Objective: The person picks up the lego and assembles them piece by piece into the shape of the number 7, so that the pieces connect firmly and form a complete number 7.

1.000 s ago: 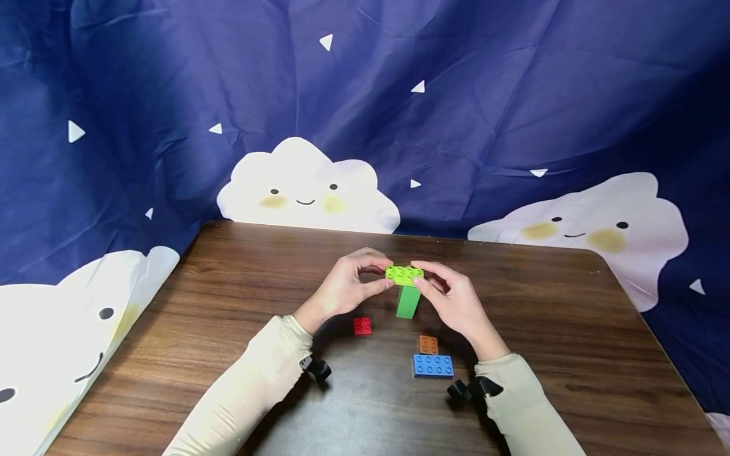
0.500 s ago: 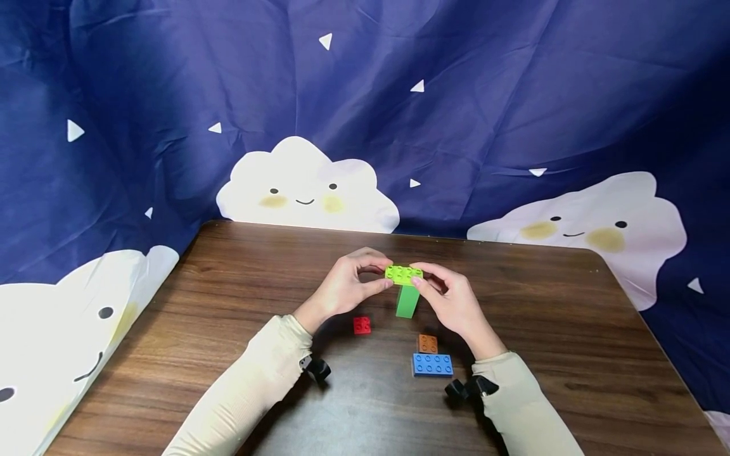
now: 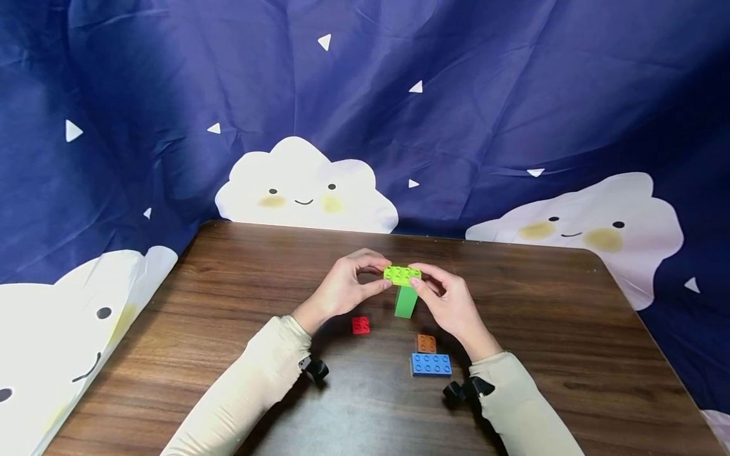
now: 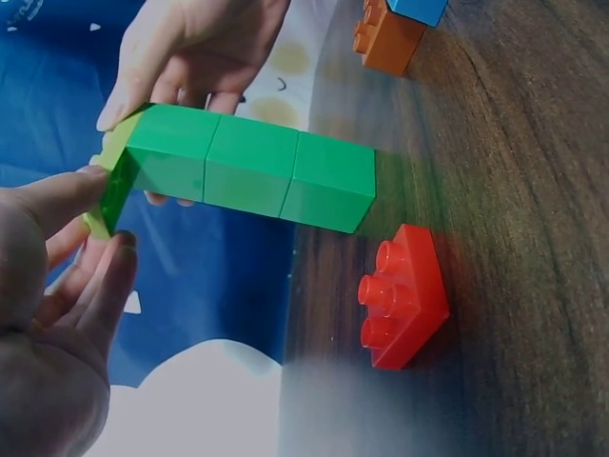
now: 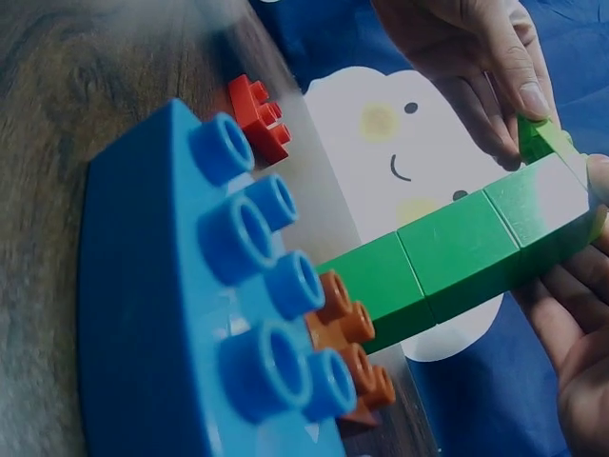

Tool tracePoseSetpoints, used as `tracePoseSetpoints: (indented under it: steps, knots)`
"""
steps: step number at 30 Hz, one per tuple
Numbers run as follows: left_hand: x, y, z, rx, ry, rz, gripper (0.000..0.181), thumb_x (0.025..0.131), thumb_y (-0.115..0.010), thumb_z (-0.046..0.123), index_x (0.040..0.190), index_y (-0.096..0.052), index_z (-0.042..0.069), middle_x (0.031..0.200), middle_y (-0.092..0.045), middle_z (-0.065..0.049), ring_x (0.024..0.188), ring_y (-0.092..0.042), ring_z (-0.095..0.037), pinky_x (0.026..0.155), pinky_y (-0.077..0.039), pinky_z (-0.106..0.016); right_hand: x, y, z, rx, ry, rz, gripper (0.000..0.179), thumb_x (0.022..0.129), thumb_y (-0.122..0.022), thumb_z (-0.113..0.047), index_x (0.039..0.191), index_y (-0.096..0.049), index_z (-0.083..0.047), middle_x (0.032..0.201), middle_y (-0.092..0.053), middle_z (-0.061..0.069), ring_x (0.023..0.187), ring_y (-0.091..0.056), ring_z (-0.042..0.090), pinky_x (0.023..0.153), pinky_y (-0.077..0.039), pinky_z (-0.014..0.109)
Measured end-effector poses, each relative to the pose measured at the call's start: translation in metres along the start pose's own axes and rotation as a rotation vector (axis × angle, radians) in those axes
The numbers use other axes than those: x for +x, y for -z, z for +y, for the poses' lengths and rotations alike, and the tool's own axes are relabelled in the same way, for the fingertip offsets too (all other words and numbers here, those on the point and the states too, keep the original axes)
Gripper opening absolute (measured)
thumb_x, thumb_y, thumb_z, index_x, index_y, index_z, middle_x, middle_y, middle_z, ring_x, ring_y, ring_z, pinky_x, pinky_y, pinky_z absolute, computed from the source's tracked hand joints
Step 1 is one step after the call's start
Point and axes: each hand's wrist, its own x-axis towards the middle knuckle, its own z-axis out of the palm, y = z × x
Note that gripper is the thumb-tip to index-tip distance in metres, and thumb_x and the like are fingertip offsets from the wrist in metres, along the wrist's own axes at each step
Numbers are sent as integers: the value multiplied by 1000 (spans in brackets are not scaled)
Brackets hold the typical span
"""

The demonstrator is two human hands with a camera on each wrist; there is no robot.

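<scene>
A lime-green toy building brick [image 3: 402,275] with two rows of studs lies across the top of an upright tower of three green bricks [image 3: 405,303]. My left hand [image 3: 346,286] pinches the lime brick's left end between thumb and fingers. At its right end, my right hand [image 3: 453,301] pinches it near the tower, thumb in front and fingers behind. The left wrist view shows the hollow underside of the lime brick [image 4: 116,181] overhanging the tower on the left hand's side. Seams between the green bricks [image 4: 252,162] look closed.
A red brick [image 3: 360,325] lies left of the tower, studs up. Nearer me on the right, an orange brick [image 3: 426,344] stands just behind a longer blue brick [image 3: 431,365]. The brown wooden table [image 3: 256,272] ends at a dark blue cloud-patterned cloth [image 3: 365,95].
My right wrist has shifted slightly left. Both hands keep their hold on the lime brick, and the loose bricks stay where they were.
</scene>
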Motion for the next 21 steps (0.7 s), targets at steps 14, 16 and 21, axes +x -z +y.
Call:
tracePoseSetpoints:
  steps: [14, 16, 21]
  knots:
    - [-4, 4, -2, 3, 49, -9, 34, 92, -82, 0, 125, -74, -3, 122, -74, -18, 113, -75, -33, 105, -61, -38, 2, -1, -2, 18, -13, -27, 30, 104, -71, -8, 133, -72, 0, 113, -75, 23, 86, -61, 9, 73, -52, 14]
    - [-5, 5, -1, 2, 63, -12, 36, 92, -82, 0, 127, -73, -3, 122, -74, -18, 113, -75, -34, 106, -61, -38, 2, -1, -2, 10, -13, -23, 30, 104, -71, -8, 133, -72, -1, 111, -75, 22, 84, -59, 10, 70, -50, 15]
    - [-9, 8, -2, 21, 78, -19, 37, 93, -83, 2, 127, -72, -4, 122, -74, -22, 113, -75, -34, 107, -60, -41, 0, 1, 0, -18, -20, -2, 30, 104, -72, -9, 133, -73, -2, 102, -71, 17, 78, -54, 10, 62, -43, 17]
